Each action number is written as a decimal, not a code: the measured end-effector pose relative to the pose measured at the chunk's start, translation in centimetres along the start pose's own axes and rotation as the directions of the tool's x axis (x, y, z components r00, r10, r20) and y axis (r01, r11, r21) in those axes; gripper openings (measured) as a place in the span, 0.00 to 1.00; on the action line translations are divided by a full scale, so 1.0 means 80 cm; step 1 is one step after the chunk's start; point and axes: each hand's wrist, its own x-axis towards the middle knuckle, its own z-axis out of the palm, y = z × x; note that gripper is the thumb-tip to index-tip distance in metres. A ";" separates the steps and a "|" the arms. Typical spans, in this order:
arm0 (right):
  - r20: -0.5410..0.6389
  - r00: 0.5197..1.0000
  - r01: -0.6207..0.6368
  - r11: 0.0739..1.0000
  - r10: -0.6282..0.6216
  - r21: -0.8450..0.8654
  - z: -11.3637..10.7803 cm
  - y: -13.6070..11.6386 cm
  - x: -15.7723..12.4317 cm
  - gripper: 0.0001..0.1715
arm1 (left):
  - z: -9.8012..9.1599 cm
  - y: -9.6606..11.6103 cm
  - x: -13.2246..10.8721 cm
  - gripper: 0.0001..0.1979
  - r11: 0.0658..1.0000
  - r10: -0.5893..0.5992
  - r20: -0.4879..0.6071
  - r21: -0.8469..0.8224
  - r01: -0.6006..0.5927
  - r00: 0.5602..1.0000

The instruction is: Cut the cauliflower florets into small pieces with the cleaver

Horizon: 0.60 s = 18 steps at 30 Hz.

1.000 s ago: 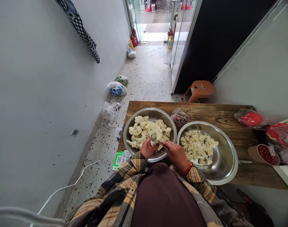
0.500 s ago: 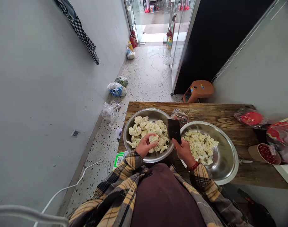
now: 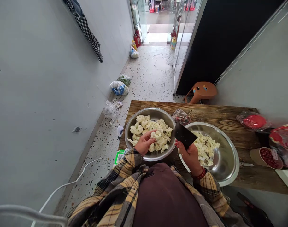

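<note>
My left hand is closed on a cauliflower floret, held over the left metal bowl. Larger cauliflower pieces fill much of that bowl. In my right hand is a cleaver with a broad dark blade, tilted above the gap between the bowls. Its lower part and my fingers cover some of the right metal bowl. Small cut cauliflower pieces lie in the left half of the right bowl.
Behind the bowls on the wooden table lies a plastic-wrapped bundle. A tub of red contents and a red wrapped item stand to the right. An orange stool is beyond the table; bags line the left wall.
My right hand has moved a little right and turned the cleaver from upright to slanted. My left hand still holds the floret, now turned differently. The view has shifted slightly.
</note>
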 end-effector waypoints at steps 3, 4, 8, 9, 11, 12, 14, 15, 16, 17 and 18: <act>0.108 0.988 0.118 0.990 -0.110 -0.072 0.001 -0.010 0.000 0.17 | 0.003 0.000 -0.003 0.28 1.000 -0.008 0.005 0.012 0.008 1.000; 0.148 0.978 0.164 0.982 -0.149 -0.096 0.002 -0.014 0.000 0.17 | 0.003 0.000 -0.003 0.27 1.000 -0.014 0.003 0.019 0.014 1.000; 0.228 0.943 0.278 0.951 -0.243 -0.135 0.007 -0.026 -0.006 0.16 | 0.007 -0.005 -0.005 0.23 0.997 -0.043 -0.013 0.057 0.044 0.999; 0.235 0.939 0.289 0.948 -0.253 -0.135 0.009 -0.028 -0.008 0.15 | 0.008 -0.007 -0.006 0.23 0.997 -0.045 -0.015 0.066 0.046 0.999; 0.242 0.934 0.303 0.943 -0.265 -0.138 0.012 -0.028 -0.011 0.14 | 0.011 -0.009 -0.007 0.23 0.996 -0.038 -0.017 0.077 0.039 0.999; 0.244 0.931 0.311 0.940 -0.271 -0.142 0.013 -0.027 -0.012 0.14 | 0.013 -0.009 -0.008 0.23 0.996 -0.033 -0.016 0.082 0.035 0.999; 0.252 0.928 0.319 0.936 -0.275 -0.150 0.013 -0.024 -0.013 0.15 | 0.016 -0.009 -0.011 0.23 0.996 -0.028 -0.012 0.087 0.029 1.000; 0.258 0.927 0.317 0.936 -0.273 -0.151 0.014 -0.023 -0.014 0.15 | 0.017 -0.008 -0.012 0.23 0.996 -0.026 -0.010 0.088 0.027 1.000; 0.263 0.928 0.311 0.938 -0.265 -0.152 0.013 -0.023 -0.014 0.15 | 0.019 -0.008 -0.013 0.23 0.996 -0.023 -0.010 0.089 0.024 1.000; 0.267 0.929 0.303 0.941 -0.256 -0.153 0.013 -0.022 -0.015 0.16 | 0.020 -0.007 -0.014 0.23 0.996 -0.019 -0.010 0.089 0.020 1.000; 0.269 0.931 0.294 0.943 -0.246 -0.156 0.013 -0.022 -0.015 0.16 | 0.021 -0.006 -0.015 0.23 0.996 -0.013 -0.011 0.090 0.014 1.000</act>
